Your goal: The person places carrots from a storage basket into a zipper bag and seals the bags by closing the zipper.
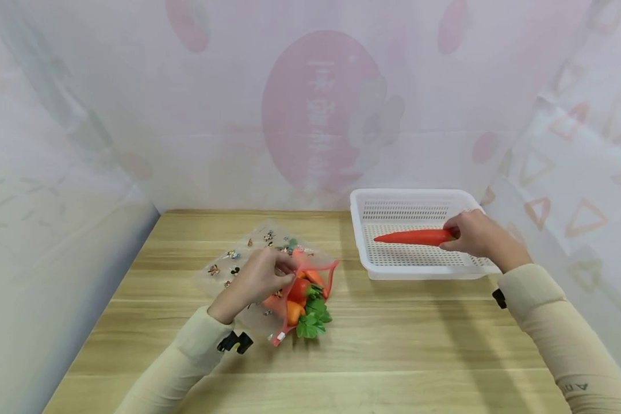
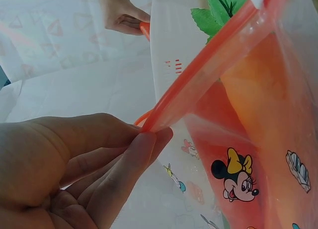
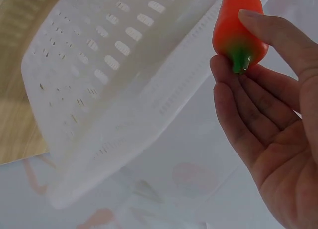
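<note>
My left hand (image 1: pixel 261 276) pinches the red edge of a clear zip bag (image 2: pixel 196 75) printed with cartoon figures, thumb against fingers. The bag (image 1: pixel 248 259) lies on the table with its mouth spread. Orange and red toy vegetables (image 1: pixel 294 312) show inside, and green leaves (image 1: pixel 313 319) stick out of the opening. On the other side, my right hand (image 1: pixel 473 233) holds a long red toy carrot (image 1: pixel 414 237) by its thick green-topped end (image 3: pixel 238 35). The carrot lies level above a white perforated basket (image 1: pixel 372 269), its thin tip pointing left.
The basket stands at the back right of the wooden table (image 1: pixel 372 356), close to the printed back wall (image 1: pixel 212 126). Its slotted floor shows beneath the carrot. Pale walls also rise at the left and right sides.
</note>
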A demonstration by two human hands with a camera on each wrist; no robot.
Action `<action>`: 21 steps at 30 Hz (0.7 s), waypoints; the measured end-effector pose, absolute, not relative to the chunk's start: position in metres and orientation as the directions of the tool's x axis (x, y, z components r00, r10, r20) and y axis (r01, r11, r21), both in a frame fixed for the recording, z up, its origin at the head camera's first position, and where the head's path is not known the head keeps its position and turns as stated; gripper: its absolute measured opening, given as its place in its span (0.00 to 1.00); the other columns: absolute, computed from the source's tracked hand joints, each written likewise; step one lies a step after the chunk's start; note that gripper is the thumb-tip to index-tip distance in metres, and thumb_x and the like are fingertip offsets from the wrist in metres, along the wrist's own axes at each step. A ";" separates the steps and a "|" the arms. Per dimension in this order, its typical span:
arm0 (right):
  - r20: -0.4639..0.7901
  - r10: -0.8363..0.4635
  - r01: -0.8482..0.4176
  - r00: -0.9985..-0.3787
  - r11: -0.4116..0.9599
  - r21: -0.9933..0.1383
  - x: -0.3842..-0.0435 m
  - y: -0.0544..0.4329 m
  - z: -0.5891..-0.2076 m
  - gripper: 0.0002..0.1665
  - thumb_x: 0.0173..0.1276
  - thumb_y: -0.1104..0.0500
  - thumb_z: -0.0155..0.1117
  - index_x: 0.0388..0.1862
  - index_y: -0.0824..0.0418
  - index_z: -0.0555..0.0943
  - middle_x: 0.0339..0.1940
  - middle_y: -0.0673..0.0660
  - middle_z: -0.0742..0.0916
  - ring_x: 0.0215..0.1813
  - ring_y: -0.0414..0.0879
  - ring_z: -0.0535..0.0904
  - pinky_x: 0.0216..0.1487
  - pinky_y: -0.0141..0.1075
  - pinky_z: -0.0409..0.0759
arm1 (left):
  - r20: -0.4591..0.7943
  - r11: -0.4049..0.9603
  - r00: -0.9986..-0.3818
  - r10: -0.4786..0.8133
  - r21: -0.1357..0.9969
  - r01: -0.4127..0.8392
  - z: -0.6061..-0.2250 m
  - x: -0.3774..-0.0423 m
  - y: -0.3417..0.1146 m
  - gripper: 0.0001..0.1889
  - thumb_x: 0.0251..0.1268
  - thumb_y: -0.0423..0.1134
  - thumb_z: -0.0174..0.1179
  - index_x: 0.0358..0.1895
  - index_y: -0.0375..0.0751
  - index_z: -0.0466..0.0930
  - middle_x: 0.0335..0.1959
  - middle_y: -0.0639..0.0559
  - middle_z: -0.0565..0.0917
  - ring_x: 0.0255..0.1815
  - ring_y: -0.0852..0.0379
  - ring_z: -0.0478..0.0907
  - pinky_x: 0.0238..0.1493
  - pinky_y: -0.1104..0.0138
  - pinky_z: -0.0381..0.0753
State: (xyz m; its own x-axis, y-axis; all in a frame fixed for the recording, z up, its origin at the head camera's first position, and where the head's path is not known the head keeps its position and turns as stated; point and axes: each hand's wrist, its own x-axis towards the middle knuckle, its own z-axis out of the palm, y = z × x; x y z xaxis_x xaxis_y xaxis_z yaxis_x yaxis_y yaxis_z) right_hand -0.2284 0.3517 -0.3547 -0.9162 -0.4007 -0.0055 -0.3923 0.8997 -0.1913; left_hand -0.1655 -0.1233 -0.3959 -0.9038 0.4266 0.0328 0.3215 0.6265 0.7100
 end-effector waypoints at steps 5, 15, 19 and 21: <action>0.018 -0.373 -0.368 -0.927 0.902 -0.225 -0.219 0.352 -0.358 0.13 0.60 0.56 0.82 0.36 0.63 0.90 0.26 0.49 0.88 0.30 0.43 0.75 0.34 0.36 0.73 | 0.040 0.618 -0.903 0.429 0.716 0.325 -0.398 -0.166 -0.123 0.08 0.66 0.29 0.68 0.46 0.37 0.92 0.39 0.50 0.92 0.37 0.61 0.87 0.38 0.68 0.88; 0.040 -0.356 -0.351 -0.934 0.886 -0.304 -0.204 0.355 -0.353 0.14 0.61 0.57 0.82 0.41 0.64 0.90 0.32 0.52 0.92 0.33 0.42 0.82 0.34 0.32 0.76 | 0.041 0.606 -0.899 0.435 0.725 0.326 -0.398 -0.166 -0.122 0.08 0.66 0.28 0.68 0.45 0.36 0.92 0.38 0.50 0.92 0.36 0.62 0.87 0.38 0.69 0.88; 0.044 -0.350 -0.345 -0.936 0.882 -0.320 -0.200 0.354 -0.348 0.14 0.61 0.56 0.82 0.42 0.63 0.90 0.33 0.52 0.92 0.34 0.41 0.85 0.35 0.32 0.79 | 0.034 0.609 -0.903 0.428 0.728 0.316 -0.396 -0.166 -0.122 0.08 0.66 0.29 0.68 0.45 0.37 0.92 0.38 0.50 0.92 0.36 0.62 0.87 0.37 0.68 0.89; 0.040 -0.345 -0.338 -0.938 0.883 -0.325 -0.198 0.353 -0.346 0.16 0.61 0.56 0.82 0.43 0.63 0.90 0.34 0.52 0.93 0.35 0.41 0.86 0.36 0.31 0.80 | 0.032 0.612 -0.904 0.427 0.726 0.315 -0.396 -0.166 -0.122 0.07 0.66 0.29 0.68 0.45 0.37 0.92 0.38 0.51 0.92 0.36 0.62 0.87 0.37 0.68 0.89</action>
State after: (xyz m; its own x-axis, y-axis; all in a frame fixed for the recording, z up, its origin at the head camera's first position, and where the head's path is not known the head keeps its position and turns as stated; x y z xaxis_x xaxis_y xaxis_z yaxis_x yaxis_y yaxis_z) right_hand -0.1978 0.3531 -0.3461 -0.9379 -0.3447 0.0400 -0.3384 0.8831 -0.3250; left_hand -0.1658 -0.1224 -0.3959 -0.9036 0.4273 0.0322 0.3151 0.6117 0.7256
